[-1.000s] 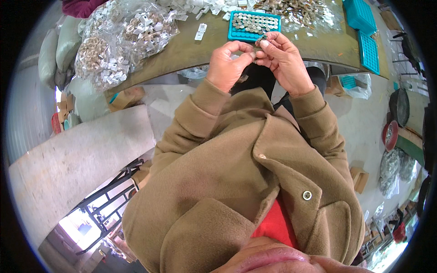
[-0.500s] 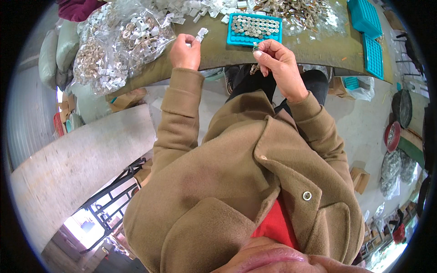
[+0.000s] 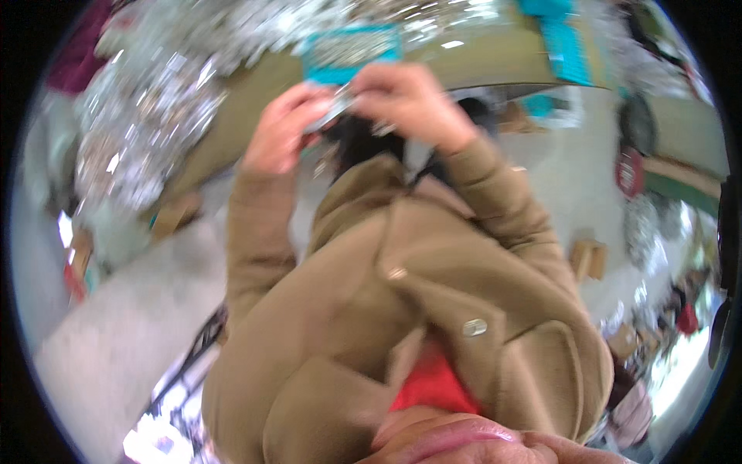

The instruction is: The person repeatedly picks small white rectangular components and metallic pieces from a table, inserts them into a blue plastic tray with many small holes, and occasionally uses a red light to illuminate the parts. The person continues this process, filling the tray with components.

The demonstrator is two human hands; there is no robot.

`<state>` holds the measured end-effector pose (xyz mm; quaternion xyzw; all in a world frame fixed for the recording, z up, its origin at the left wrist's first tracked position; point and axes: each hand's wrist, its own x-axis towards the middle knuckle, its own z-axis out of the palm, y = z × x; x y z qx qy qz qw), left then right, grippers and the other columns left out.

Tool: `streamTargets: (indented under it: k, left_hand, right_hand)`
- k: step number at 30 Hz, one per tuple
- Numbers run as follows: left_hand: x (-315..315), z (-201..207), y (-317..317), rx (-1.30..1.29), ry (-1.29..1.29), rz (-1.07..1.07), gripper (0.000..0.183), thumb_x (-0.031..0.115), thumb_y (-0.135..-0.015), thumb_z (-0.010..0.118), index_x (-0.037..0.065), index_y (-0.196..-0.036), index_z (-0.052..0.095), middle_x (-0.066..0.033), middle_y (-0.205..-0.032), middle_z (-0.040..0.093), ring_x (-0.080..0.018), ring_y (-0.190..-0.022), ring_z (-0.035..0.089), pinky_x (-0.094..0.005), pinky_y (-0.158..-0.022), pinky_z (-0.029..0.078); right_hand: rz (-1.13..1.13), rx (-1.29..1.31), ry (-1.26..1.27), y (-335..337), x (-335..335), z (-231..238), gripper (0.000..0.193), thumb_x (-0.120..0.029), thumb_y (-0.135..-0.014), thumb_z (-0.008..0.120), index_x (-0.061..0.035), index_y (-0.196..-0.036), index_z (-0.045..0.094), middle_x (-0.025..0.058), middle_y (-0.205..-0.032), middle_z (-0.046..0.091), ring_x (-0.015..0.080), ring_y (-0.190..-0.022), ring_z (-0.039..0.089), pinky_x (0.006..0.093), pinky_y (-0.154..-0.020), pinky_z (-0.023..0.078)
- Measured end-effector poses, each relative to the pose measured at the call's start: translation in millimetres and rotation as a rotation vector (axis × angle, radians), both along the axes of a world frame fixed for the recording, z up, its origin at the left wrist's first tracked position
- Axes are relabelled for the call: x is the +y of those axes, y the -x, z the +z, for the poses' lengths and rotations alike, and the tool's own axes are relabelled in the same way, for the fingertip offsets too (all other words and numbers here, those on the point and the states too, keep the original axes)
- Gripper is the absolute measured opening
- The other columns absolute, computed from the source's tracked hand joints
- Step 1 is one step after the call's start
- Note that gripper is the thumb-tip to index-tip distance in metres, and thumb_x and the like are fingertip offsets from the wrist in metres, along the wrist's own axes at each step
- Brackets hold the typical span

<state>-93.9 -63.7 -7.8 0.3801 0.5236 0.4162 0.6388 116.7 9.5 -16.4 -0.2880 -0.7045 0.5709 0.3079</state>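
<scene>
Both hands have come together just in front of the table's near edge, and the view is smeared by motion. My left hand [image 3: 284, 127] is closed on a small whitish plastic piece [image 3: 328, 114], gripped between thumb and fingers. Right beside it, my right hand [image 3: 413, 104] pinches at the same spot. Small shiny metal parts [image 3: 382, 128] show under its curled fingers; their exact kind is too blurred to tell. Just beyond the hands lies a turquoise tray [image 3: 328, 75] with rows of round silvery pieces.
A heap of clear bags with shiny parts [image 3: 147, 124] covers the table's left side. Loose pale and metallic pieces [image 3: 433, 19] lie along the back. More turquoise trays [image 3: 568, 50] stand at the right. A maroon sleeve [image 3: 81, 50] shows at the far left.
My hands were apart; now they meet in front of the tray, the left bringing the whitish piece to the right. The whole view has shifted and blurred.
</scene>
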Motion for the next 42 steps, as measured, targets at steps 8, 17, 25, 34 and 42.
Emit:
streamTargets:
  k: [8,17,25,34,42]
  left_hand:
    - [5,-15,-43,-0.433,-0.077,0.331,0.034,0.035,-0.098,0.054,0.006,-0.116,0.056,-0.0001,-0.091,0.062,-0.0061,-0.080,0.059,-0.0158,-0.055,0.049]
    - [4,-36,-47,-0.003,-0.167,0.376,0.026,0.018,-0.093,0.063,0.002,-0.114,0.061,-0.0003,-0.095,0.064,-0.0053,-0.083,0.059,-0.0196,-0.063,0.048]
    - [-4,-22,-42,-0.021,-0.225,0.389,0.031,0.011,-0.090,0.066,-0.001,-0.118,0.062,-0.0055,-0.105,0.063,-0.0106,-0.090,0.061,-0.0241,-0.071,0.055]
    - [-3,-23,-53,0.111,-0.423,0.468,0.030,0.008,-0.092,0.064,0.007,-0.122,0.065,-0.0055,-0.100,0.068,-0.0095,-0.083,0.064,-0.0246,-0.062,0.057]
    - [-5,-27,-55,0.237,-0.361,0.436,0.028,0.012,-0.095,0.059,0.010,-0.122,0.065,-0.0049,-0.093,0.069,-0.0063,-0.071,0.060,-0.0216,-0.053,0.052]
  right_hand:
    - [-0.145,0.439,0.579,9,-17,-20,0.006,-0.003,-0.083,0.064,-0.0026,-0.088,0.060,0.0011,-0.079,0.063,0.0067,-0.066,0.056,0.0240,-0.057,0.045]
    - [-0.175,0.590,0.873,19,-26,-27,0.003,-0.008,-0.085,0.064,-0.0062,-0.086,0.061,0.0005,-0.071,0.059,0.0090,-0.062,0.054,0.0240,-0.055,0.041]
    - [-0.228,0.461,0.694,20,-29,-18,0.005,-0.007,-0.086,0.065,-0.0023,-0.087,0.065,0.0030,-0.078,0.064,0.0095,-0.065,0.057,0.0241,-0.063,0.047]
    - [-0.163,0.355,0.474,23,-20,-5,0.005,-0.005,-0.087,0.064,-0.0010,-0.089,0.063,0.0005,-0.075,0.062,0.0076,-0.065,0.054,0.0222,-0.060,0.044]
    - [-0.191,0.203,0.322,22,-19,-6,0.004,-0.007,-0.089,0.061,-0.0031,-0.089,0.059,-0.0016,-0.071,0.056,0.0054,-0.062,0.049,0.0209,-0.057,0.039]
